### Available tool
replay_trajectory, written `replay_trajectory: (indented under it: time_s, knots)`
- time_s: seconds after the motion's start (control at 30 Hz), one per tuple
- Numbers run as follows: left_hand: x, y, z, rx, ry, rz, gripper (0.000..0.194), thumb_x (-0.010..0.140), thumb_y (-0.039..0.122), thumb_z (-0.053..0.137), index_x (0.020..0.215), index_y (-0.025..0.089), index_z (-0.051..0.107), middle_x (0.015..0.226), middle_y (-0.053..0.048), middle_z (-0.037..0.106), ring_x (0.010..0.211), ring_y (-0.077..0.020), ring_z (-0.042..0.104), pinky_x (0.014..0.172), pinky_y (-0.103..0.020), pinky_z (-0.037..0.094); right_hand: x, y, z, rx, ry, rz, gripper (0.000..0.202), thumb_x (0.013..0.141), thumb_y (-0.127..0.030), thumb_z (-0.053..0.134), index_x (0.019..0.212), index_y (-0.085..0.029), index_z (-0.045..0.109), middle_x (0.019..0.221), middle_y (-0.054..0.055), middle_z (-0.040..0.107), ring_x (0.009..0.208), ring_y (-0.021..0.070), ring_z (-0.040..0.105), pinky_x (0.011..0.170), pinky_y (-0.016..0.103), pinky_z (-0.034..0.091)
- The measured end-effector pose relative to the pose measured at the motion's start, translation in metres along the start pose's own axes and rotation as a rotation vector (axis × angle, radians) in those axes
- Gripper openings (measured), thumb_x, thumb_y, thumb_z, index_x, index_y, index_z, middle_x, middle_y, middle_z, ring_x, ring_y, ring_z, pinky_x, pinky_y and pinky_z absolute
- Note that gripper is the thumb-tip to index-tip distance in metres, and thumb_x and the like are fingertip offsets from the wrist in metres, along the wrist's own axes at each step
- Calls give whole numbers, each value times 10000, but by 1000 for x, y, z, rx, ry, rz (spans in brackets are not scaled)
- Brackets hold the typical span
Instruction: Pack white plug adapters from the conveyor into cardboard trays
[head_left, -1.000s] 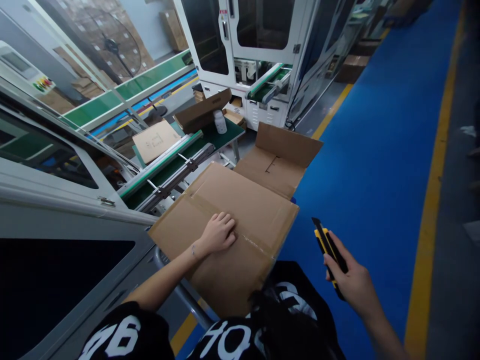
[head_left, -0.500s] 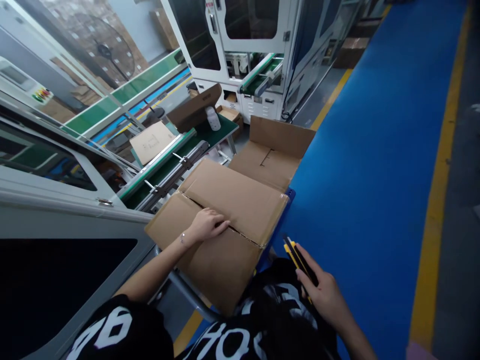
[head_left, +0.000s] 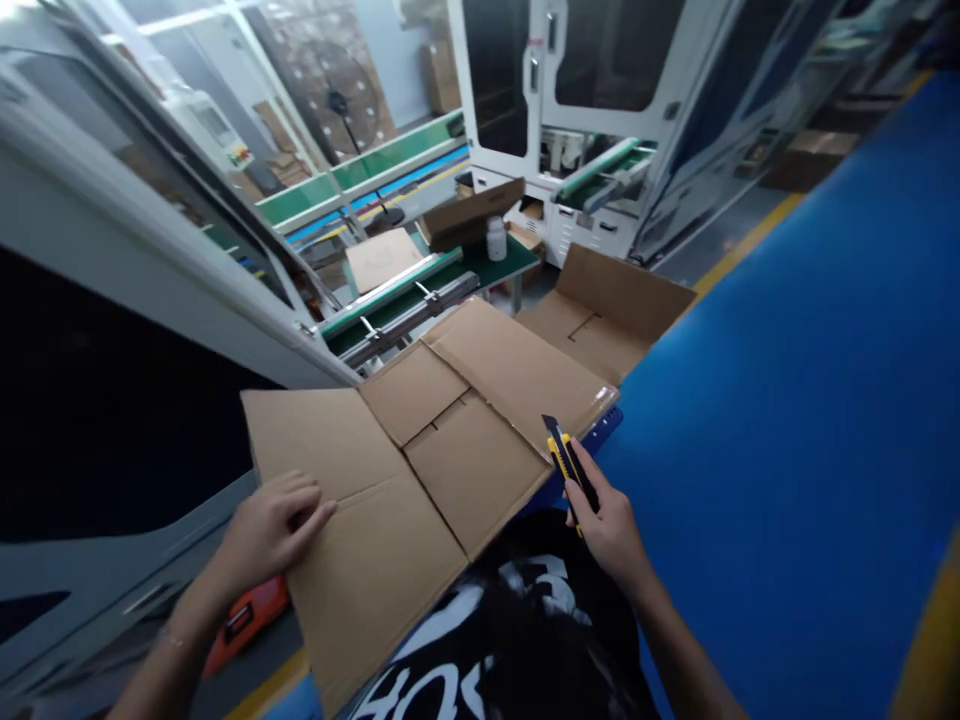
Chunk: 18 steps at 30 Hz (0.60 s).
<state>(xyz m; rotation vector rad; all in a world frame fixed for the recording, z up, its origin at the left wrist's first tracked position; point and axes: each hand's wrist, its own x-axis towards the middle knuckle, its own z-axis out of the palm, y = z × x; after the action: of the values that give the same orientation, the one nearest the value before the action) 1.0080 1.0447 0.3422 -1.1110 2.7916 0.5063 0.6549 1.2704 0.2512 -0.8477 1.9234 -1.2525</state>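
Box is lying half-open, my left hand, grip unclear, apparently steadying its eight-o'clock flap, right hand clutching a cutter.

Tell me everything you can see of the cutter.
The cutter is slim, with a black and yellow body, apparently plastic, and a dark, angled blade extended. The right hand grips it, covering part of the body, blade pointing forward and slightly left. The blade overlaps the box in view; whether they touch is unclear.

cardboard box: left flap folded out | yellow-black cutter: blade out, near box
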Motion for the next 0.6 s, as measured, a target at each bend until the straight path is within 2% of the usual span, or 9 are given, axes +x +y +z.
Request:
replay_trajectory:
  time_s: [0.07,0.13,0.2,0.27,0.33,0.4,0.47,0.53,0.6]
  knots:
    - [-19,-20,48,-109,-111,-183,377,862,460,371,603,209,480,694,-26,569,674,-190,528,643,-308,418,8,-6,10,-44,-54,-108,582,888,-309,416,1437,-205,253,812,17,650,633,144,604,609,254,493]
    - [-26,-29,88,-178,-214,-326,363,839,496,385,675,201,516,764,-38,606,705,-194,557,657,-300,441,13,-11,26,-107,-86,-222,542,860,-246,426,1378,-172,283,1038,87,633,840,179,628,740,298,507]
    - [-25,-20,104,-66,-224,-442,339,821,487,423,707,191,542,798,-66,632,775,-227,588,693,-322,449,17,-16,47,-178,-148,-307,435,842,-195,422,1270,-153,355,1101,127,609,943,209,615,806,338,500]
    - [-19,8,95,65,-58,-534,362,849,479,395,775,182,587,850,-101,654,871,-263,600,748,-355,449,17,-23,70,-246,-207,-380,354,849,-161,397,1203,-148,396,1044,136,627,922,226,622,789,361,506]
    - [-12,43,73,-10,157,-539,458,893,500,312,1022,171,604,970,-117,666,945,-257,606,794,-354,458,15,-34,89,-304,-214,-510,340,867,-144,372,1206,-142,401,1051,151,626,936,239,617,792,378,504]
    - [-9,72,50,-246,272,-482,597,903,539,271,1329,151,426,1148,-123,637,997,-229,615,826,-333,480,12,-44,105,-357,-231,-702,342,876,-134,366,1216,-141,400,1088,157,613,969,243,598,816,385,495]
    - [-15,87,39,-350,348,-512,743,856,608,336,1416,120,314,1285,-146,565,1100,-262,581,897,-379,476,11,-52,114,-414,-326,-886,350,862,-115,372,1209,-147,405,1060,140,619,922,238,595,787,378,497]
    - [-30,98,44,-360,358,-631,801,754,671,474,1353,138,443,1298,-148,559,1168,-334,532,969,-477,431,14,-58,118,-463,-467,-1010,370,832,-97,388,1199,-147,408,1039,128,619,860,235,587,732,373,498]
    - [-45,118,63,-484,348,-709,733,697,669,558,1269,211,549,1251,-114,603,1172,-357,528,992,-524,408,22,-64,115,-479,-598,-1064,395,813,-98,405,1206,-139,397,1091,144,592,879,242,570,727,388,491]
